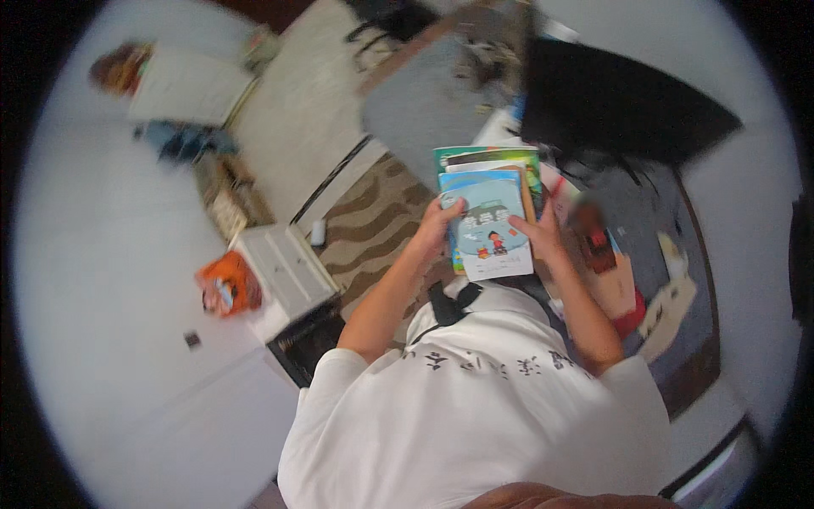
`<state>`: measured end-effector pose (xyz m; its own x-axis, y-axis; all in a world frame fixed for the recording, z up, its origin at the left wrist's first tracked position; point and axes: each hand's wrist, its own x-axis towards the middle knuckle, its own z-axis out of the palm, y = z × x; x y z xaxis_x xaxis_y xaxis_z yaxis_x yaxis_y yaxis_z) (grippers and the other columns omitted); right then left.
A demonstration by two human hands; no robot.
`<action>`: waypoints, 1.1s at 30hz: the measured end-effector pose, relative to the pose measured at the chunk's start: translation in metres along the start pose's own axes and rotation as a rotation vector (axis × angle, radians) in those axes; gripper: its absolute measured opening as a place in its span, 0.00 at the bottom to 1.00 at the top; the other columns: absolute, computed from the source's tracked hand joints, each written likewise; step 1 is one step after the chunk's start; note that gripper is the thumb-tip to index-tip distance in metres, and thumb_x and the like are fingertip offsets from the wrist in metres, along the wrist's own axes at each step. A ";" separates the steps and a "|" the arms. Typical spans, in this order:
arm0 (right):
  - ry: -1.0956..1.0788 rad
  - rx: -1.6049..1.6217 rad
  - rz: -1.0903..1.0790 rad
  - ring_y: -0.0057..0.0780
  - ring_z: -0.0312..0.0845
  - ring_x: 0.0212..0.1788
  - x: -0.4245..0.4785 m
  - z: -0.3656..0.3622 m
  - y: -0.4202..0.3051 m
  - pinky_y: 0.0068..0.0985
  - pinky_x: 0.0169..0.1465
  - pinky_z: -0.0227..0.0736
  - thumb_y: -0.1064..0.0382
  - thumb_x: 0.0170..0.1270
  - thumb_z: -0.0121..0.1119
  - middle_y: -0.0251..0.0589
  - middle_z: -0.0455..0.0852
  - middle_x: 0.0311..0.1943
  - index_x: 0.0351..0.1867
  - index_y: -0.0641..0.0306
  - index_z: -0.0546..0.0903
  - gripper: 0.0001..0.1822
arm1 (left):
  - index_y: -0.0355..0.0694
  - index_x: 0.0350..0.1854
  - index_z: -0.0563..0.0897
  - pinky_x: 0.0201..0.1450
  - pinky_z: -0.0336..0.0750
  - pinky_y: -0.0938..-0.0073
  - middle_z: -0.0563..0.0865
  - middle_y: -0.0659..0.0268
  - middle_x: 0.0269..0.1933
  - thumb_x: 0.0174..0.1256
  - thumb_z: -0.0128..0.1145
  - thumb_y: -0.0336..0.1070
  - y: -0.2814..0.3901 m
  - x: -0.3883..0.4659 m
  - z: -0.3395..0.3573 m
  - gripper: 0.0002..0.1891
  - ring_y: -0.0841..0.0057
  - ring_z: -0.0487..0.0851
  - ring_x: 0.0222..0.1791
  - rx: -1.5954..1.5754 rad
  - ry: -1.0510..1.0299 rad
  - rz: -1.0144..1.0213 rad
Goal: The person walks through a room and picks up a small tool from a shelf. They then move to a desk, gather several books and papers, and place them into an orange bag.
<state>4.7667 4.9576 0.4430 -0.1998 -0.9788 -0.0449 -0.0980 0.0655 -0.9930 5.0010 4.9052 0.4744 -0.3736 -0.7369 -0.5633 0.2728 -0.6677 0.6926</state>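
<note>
A stack of several thin books and booklets (493, 223) is held in front of my waist. On top lies a pale blue and white booklet with a cartoon figure and printed writing. Green, brown and brighter blue covers stick out beneath it. My left hand (440, 223) grips the stack's left edge, thumb on the top cover. From the right side my right hand (540, 232) holds it, its thumb also on the cover. The fingers under the stack are hidden.
A brown wavy-striped rug (369, 223) covers part of the floor. To the left stand a white cabinet (286, 270) and an orange bag (232, 283). A large black panel (617, 102) rises at the upper right. Blurred papers and items lie on a grey surface (655, 235) at right.
</note>
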 end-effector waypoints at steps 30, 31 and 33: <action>-1.504 0.088 0.778 0.36 0.86 0.40 -0.046 0.607 -0.222 0.35 0.43 0.85 0.71 0.57 0.66 0.51 0.84 0.45 0.56 0.71 0.72 0.25 | 0.34 0.60 0.74 0.61 0.74 0.63 0.82 0.55 0.55 0.74 0.47 0.46 0.093 -0.377 -0.348 0.22 0.64 0.81 0.55 -0.997 0.798 0.680; -1.546 0.139 0.842 0.36 0.86 0.40 -0.051 0.639 -0.214 0.36 0.43 0.85 0.71 0.57 0.65 0.51 0.84 0.45 0.56 0.71 0.72 0.24 | 0.35 0.60 0.74 0.61 0.74 0.62 0.82 0.56 0.56 0.74 0.46 0.46 0.098 -0.391 -0.369 0.22 0.64 0.81 0.56 -1.013 0.849 0.695; -1.569 0.209 0.917 0.39 0.86 0.42 -0.058 0.714 -0.228 0.37 0.46 0.85 0.71 0.59 0.63 0.52 0.84 0.47 0.56 0.72 0.72 0.23 | 0.36 0.60 0.75 0.61 0.74 0.61 0.81 0.57 0.57 0.75 0.44 0.47 0.121 -0.420 -0.417 0.22 0.63 0.81 0.56 -1.035 0.961 0.741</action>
<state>5.4962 4.8606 0.5945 0.8911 0.0829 -0.4462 -0.3624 0.7218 -0.5896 5.5605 5.0894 0.6069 0.6727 -0.4387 -0.5958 0.7393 0.3671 0.5645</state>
